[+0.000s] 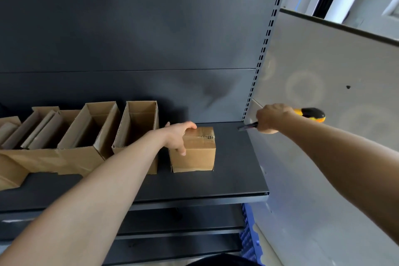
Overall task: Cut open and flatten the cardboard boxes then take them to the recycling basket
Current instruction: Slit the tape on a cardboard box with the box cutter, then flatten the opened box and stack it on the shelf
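One closed cardboard box (195,153) stands on the dark shelf (233,170), toward its right end, with its top flaps shut and a taped seam across the top. The left hand (178,136) rests on this box at its top left corner: fingers loosely spread, some lying over the top edge and one reaching down the front face. Contact is confirmed, though not a full grasp around the box.

The right hand (271,118) is held to the right of the box and slightly higher, apart from it, close to the grey side panel (323,84) of the shelving. It is curled into a fist around a utility knife (311,114) with a yellow and black handle. The handle protrudes from the right of the fist; the dark blade end (248,127) protrudes from the left, pointing toward the box without touching it.

Left of the closed box, just beside it, stands an open-topped box (138,134); its interior appears empty. Next to that is a second open box (92,134), also appearing empty. Further left, a larger open carton (43,157) holds several pieces of cardboard standing on edge, leaning.

A blue crate (248,233) is partly visible below the shelf at right.
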{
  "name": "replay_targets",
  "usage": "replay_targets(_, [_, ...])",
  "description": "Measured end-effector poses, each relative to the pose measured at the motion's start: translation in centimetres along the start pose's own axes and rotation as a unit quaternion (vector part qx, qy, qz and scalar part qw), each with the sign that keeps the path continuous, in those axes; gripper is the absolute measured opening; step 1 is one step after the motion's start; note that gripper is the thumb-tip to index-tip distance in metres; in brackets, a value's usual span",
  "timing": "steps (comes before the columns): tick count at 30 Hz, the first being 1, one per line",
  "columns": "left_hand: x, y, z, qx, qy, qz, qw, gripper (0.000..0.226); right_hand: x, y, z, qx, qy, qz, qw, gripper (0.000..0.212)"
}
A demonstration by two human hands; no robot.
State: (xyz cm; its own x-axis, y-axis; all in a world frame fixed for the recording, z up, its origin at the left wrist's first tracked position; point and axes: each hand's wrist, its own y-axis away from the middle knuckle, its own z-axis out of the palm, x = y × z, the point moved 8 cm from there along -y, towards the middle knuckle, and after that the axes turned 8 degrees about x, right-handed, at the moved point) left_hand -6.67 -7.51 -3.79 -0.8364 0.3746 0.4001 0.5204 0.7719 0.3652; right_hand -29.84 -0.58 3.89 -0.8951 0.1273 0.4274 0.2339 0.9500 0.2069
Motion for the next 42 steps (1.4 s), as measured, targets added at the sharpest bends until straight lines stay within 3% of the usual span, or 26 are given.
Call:
replay_targets(5, [1.1, 0.1, 0.4, 0.010, -0.005, 0.011, 1.000, 0.089, -4.1, -1.4, 3.2, -0.005, -0.168, 0.043, 0.985, 0.032])
replay_targets(11, [0.6, 0.4, 0.8, 0.050, 0.071, 0.028, 0.996, 0.081, -6.6, -2.4, 8.8, -0.056, -0.288, 0.065, 0.954, 0.028])
replay_targets(19, [0.0, 1.3, 0.9, 0.058, 0.095, 0.016, 0.994, 0.081, -9.3, -2.9, 14.9, -0.123, -0.297, 0.103, 0.941, 0.043])
replay_targets(23, [-0.3, 1.5, 0.9, 0.064, 0.090, 0.013, 0.994, 0.079, -9.7, -4.0, 15.4, -0.106, -0.297, 0.105, 0.943, 0.050])
replay_targets(27, [-0.5, 1.5, 0.8, 0.081, 0.090, 0.009, 0.993, 0.076, -9.2, -5.0, 13.5, -0.064, -0.295, 0.083, 0.950, 0.036])
replay_targets(29, [-0.8, 1.5, 0.8, 0.079, 0.090, 0.005, 0.993, 0.075, -8.9, -5.6, 11.0, -0.018, -0.349, 0.061, 0.935, 0.028])
replay_targets(31, [-1.0, 1.6, 0.6, 0.074, 0.099, -0.002, 0.992, 0.072, -8.8, -6.0, 7.7, 0.028, -0.453, 0.041, 0.890, 0.028])
replay_targets(33, [-1.3, 1.7, 0.0, 0.081, 0.128, -0.022, 0.988, 0.071, -9.2, -6.0, 5.2, 0.033, -0.555, 0.015, 0.831, 0.038])
replay_targets(34, [-1.5, 1.8, -0.4, 0.097, 0.146, -0.040, 0.984, 0.073, -9.9, -5.8, 4.1, 0.021, -0.569, -0.017, 0.822, 0.042])
replay_targets(39, [-3.1, 2.3, -1.6, 0.177, 0.109, -0.158, 0.965, 0.087, -12.6, -4.1, 3.0, -0.070, -0.500, -0.098, 0.857, 0.057])
replay_targets(42, [-3.9, 2.8, -0.6, 0.167, 0.149, -0.238, 0.945, 0.085, -13.0, -3.7, 3.7, -0.103, -0.546, -0.062, 0.829, 0.071])
